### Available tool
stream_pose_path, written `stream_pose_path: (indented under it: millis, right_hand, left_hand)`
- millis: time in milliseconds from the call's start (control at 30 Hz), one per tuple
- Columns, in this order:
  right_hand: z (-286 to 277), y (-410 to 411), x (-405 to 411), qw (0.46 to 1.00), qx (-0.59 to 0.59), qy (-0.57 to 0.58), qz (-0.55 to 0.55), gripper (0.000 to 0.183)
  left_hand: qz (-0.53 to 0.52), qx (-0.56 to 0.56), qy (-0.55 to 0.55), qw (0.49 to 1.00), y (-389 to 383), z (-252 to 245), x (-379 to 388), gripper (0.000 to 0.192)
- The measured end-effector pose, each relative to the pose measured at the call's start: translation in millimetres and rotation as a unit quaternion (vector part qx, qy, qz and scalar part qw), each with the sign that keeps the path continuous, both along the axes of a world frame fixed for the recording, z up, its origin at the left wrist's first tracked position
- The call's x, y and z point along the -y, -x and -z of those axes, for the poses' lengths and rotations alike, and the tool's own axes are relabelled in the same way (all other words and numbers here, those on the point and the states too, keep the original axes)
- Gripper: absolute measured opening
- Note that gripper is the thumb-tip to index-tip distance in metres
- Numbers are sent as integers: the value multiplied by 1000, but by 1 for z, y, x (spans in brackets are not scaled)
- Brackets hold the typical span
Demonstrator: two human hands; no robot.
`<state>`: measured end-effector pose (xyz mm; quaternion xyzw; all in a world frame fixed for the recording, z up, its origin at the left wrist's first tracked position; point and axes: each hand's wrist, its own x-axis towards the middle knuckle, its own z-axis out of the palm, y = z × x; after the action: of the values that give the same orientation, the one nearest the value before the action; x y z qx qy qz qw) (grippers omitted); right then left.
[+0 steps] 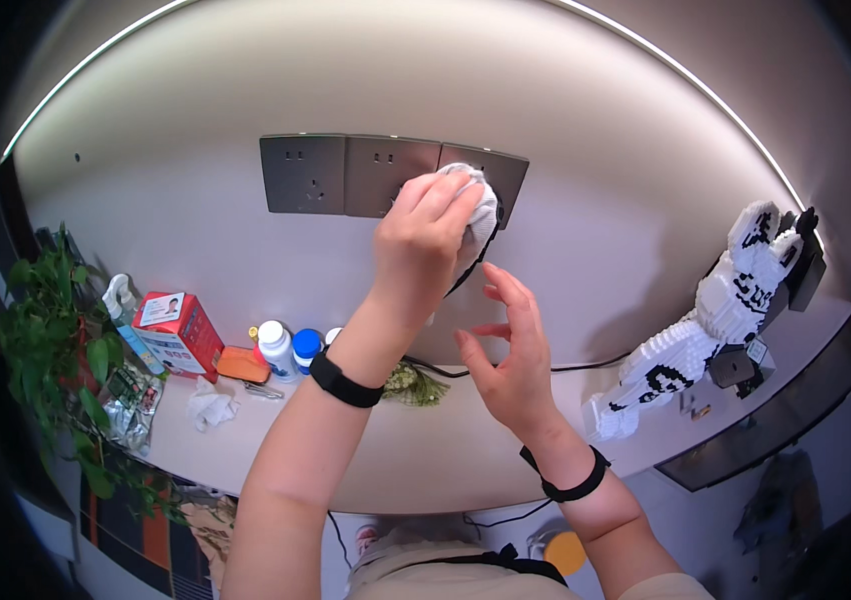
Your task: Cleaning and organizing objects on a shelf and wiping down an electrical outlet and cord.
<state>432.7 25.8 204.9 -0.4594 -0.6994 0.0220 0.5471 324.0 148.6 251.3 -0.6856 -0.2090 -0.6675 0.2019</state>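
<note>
My left hand point(425, 225) grips a light grey cloth point(479, 214) and presses it against the right part of a dark grey wall socket panel point(304, 176). The panel has three sections side by side. A black power cord point(474, 264) hangs from the right section, partly behind the cloth, where the plug is mostly hidden. Below and to the right, my right hand point(509, 352) is held in the air with fingers apart and nothing in it. Each wrist wears a black band.
A white shelf point(470, 450) runs below the panel. On its left are a potted plant point(57, 345), a spray bottle point(129, 319), a red-and-white box point(181, 337), white bottles point(275, 349) and a crumpled tissue point(212, 405). At right leans a white-and-black block-built figure point(695, 322).
</note>
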Motion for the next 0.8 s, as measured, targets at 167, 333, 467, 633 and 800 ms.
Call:
stream_pose_path:
  millis: [167, 333, 467, 633, 800]
  right_hand:
    - [2, -4, 4, 1000, 7, 5, 3, 70]
    - [-2, -10, 8, 1000, 8, -9, 4, 70]
    - [-1, -16, 11, 1000, 10, -18, 11, 70]
    - [4, -22, 12, 1000, -9, -15, 12, 69]
    - [4, -27, 13, 1000, -10, -4, 14, 68]
  left_hand:
    - [-18, -18, 32, 999, 16, 21, -1, 38]
    - [-11, 3, 7, 1000, 18, -8, -4, 34]
    - [16, 7, -10, 1000, 0, -45, -5, 28]
    - [53, -51, 6, 997, -29, -49, 1, 22]
    - [53, -146, 10, 988, -24, -49, 3, 18]
